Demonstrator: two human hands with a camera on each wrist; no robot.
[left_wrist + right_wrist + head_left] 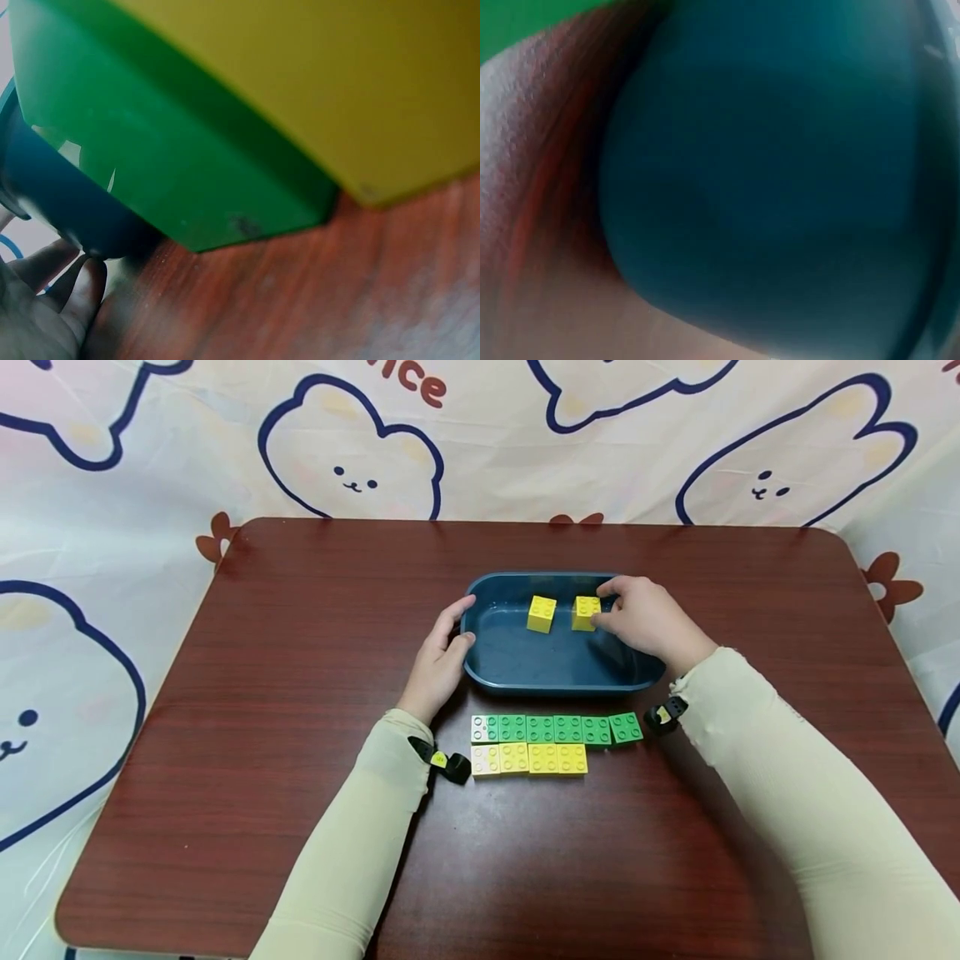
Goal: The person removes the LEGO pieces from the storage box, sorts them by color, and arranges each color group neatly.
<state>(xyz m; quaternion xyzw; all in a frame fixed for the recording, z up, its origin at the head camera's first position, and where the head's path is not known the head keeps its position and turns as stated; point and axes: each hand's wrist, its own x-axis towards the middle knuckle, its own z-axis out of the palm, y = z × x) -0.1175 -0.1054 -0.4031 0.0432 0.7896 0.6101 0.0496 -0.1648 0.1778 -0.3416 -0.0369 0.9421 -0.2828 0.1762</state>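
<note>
A dark blue tray (540,664) sits on the table with two yellow toy bricks inside. My left hand (438,664) holds the tray's left end, its fingers and thumb at the rim; the left wrist view shows those fingertips against the tray wall (67,191). Over the tray's right side, my right hand (651,618) pinches the right-hand yellow brick (585,612) between thumb and fingers. The other yellow brick (541,613) stands a little to its left, untouched. In the right wrist view the tray's wall (765,165) fills most of the picture and hides the fingers.
In front of the tray lies a row of several green bricks (540,728), the rightmost slightly askew. A shorter row of yellow bricks (528,759) lies against its near side. Both rows are between the forearms on the brown wooden table (300,677). A patterned cloth (487,460) hangs behind.
</note>
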